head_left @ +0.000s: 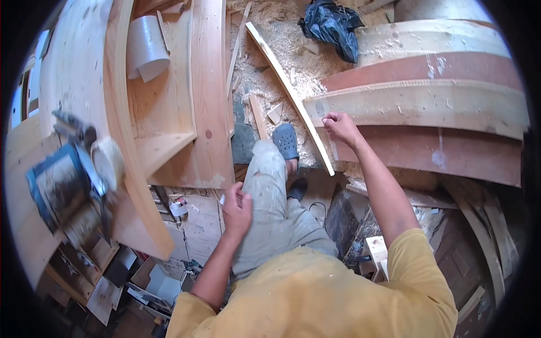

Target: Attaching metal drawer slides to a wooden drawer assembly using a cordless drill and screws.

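My left hand hangs beside my left thigh, its fingers curled in. A small pale bit shows at its edge; I cannot make out what it is. Out to the right, my right hand is closed with the fingers bent inward, and nothing shows in it. It is over the near end of a pale wide board, a little right of a long narrow wooden strip. That strip slants from the shavings down past my foot. Whether the right hand touches the board is unclear.
On the left stands a wooden frame with a white roll inside. Tins and tools, including a blue-edged can, sit on its near side. Sawdust covers the floor around a black plastic bag. Reddish boards lie right.
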{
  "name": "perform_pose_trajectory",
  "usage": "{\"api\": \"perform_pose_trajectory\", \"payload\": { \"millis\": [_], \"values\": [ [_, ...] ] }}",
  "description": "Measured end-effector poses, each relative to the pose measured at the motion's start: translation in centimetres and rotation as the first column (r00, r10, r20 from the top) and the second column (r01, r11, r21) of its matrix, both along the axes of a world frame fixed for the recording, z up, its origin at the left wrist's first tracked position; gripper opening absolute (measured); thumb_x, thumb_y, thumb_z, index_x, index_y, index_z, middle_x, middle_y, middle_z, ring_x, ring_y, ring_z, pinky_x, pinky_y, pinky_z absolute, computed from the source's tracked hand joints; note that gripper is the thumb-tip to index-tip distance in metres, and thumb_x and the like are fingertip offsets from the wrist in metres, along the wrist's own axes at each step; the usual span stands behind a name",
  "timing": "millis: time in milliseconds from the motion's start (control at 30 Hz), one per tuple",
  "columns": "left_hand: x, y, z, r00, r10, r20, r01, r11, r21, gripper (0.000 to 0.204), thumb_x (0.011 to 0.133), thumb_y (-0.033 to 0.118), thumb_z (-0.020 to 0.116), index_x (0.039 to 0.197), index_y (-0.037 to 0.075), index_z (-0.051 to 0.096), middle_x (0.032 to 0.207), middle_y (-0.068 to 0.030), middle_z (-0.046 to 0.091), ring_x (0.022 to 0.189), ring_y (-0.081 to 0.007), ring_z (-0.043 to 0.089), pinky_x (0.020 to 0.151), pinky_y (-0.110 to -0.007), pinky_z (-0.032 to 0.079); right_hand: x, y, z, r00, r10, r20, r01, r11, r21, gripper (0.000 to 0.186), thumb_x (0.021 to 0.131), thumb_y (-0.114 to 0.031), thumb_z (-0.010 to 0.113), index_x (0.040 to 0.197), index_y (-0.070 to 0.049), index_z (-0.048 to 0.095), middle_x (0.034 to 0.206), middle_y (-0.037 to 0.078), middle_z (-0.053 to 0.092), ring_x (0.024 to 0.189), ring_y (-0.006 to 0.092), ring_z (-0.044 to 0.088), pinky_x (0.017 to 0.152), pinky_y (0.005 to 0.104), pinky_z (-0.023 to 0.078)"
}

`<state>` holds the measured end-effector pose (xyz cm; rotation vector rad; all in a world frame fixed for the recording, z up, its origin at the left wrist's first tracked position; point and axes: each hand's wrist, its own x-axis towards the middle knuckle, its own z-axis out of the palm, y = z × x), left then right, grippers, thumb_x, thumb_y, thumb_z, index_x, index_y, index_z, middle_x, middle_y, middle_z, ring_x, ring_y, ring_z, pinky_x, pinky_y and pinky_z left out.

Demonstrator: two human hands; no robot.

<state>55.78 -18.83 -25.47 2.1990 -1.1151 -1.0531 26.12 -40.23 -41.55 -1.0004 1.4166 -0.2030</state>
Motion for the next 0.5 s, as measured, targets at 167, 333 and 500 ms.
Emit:
{"api": "perform_pose_trajectory", "payload": {
  "millis": [167,333,500],
  "values": [
    [-0.4,-4.1,-1.0,0.91,-0.394,0.132,0.401,0.916,-0.031,0.043,0.078,0.019,0.07,0.116,0.005,0.057,0.086,-0.0112,0.058,0.071,-0.0258,0.057,0.065,-0.036,0.048,5.6,-7.1,-4.8,0.883,0.421,-0.206,-0.467,0.832,-0.3,0.031,0.083,-0.017,0.061,0.112,-0.005,0.067,0.098,0.017,0.07,0.091,0.0289,0.068,0.082,0.0362,0.052],
    [1.0,-1.4,-3.8,0.926,-0.323,0.195,0.335,0.942,-0.03,0.047,0.074,0.021,0.071,0.115,0.002,0.059,0.078,-0.0098,0.057,0.06,-0.0235,0.053,0.055,-0.035,0.045,14.3,-9.5,-18.7,0.725,0.592,-0.352,-0.687,0.58,-0.438,0.032,0.081,-0.006,0.055,0.112,-0.005,0.066,0.122,0.016,0.06,0.117,0.0321,0.055,0.096,0.0383,0.047],
    [1.8,4.6,-3.9,0.943,-0.222,0.249,0.23,0.973,-0.003,0.042,0.075,0.026,0.069,0.108,0.002,0.061,0.067,-0.0056,0.053,0.052,-0.0192,0.047,0.049,-0.032,0.04,20.7,-12.1,-27.9,0.542,0.417,-0.73,-0.834,0.158,-0.529,0.026,0.084,-0.012,0.052,0.105,-0.006,0.066,0.128,0.012,0.054,0.132,0.0328,0.039,0.095,0.0426,0.045]
  ]
}}
